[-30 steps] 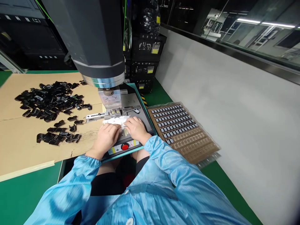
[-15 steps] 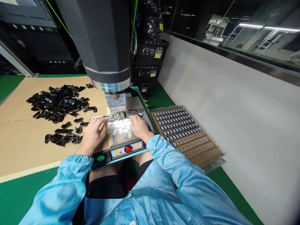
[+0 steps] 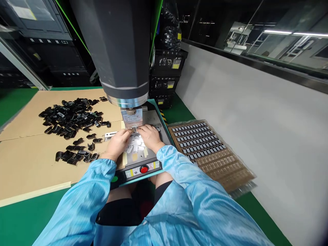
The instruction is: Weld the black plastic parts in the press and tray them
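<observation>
Green bench (image 3: 23, 218) carries cardboard (image 3: 30, 160), tray (image 3: 217, 157)

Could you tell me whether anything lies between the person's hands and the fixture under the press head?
Nothing visible does: left hand and right hand already reach the fixture, with white pieces lying just below them.

Grey cylindrical press head (image 3: 120, 51) above metal machine base plate (image 3: 151, 119); heap of black plastic clips (image 3: 71, 116) on cardboard sheet (image 3: 25, 160) left; brown compartment tray (image 3: 212, 153) right; round red button (image 3: 144, 169) at front edge.
</observation>
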A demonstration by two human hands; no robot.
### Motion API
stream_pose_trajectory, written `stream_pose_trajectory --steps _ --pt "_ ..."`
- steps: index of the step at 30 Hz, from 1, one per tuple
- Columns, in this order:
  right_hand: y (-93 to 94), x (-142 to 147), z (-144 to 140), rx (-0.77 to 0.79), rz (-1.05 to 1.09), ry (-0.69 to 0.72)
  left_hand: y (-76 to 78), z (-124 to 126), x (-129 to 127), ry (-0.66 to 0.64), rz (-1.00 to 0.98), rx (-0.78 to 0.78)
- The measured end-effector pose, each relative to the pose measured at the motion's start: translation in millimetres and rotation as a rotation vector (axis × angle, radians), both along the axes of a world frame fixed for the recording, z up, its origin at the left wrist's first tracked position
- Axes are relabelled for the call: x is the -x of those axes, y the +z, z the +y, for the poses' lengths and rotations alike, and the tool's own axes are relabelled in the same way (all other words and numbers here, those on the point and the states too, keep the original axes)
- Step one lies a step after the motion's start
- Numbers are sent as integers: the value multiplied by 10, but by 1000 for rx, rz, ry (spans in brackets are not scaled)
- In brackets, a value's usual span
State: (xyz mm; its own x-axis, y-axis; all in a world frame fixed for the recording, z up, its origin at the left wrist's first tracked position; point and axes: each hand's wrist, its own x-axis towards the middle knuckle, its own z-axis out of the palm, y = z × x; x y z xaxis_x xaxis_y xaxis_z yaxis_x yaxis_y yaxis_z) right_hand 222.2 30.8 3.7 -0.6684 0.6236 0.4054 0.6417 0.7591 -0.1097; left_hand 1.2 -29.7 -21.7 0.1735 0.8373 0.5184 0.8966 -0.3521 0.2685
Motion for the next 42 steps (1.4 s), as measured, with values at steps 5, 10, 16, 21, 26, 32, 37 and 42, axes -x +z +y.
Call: stream_pose_trajectory --steps 5,10,16,21,26,32,37,42 --pt "26 11 -55 32 -33 -1 2 50 -36 -87 -35 31" --pt "90 40 -109 52 -55 -1 57 19 -115 13 44 71" --pt "108 33 -77 42 -45 -2 180 -277 -172 18 37 103" --pt "85 139 -133 61 55 -34 266 -682 399 136 5 93" --pt "122 716 -383 101 132 148 241 -876 1350 488 -44 111" --pt "152 1811 -425 67 -80 226 229 -433 1770 464 58 251" --pt "136 2094 -420 22 -176 225 206 -200 1785 406 193 342" --pt "220 1379 -600 79 -7 299 223 -337 1672 395 27 258"
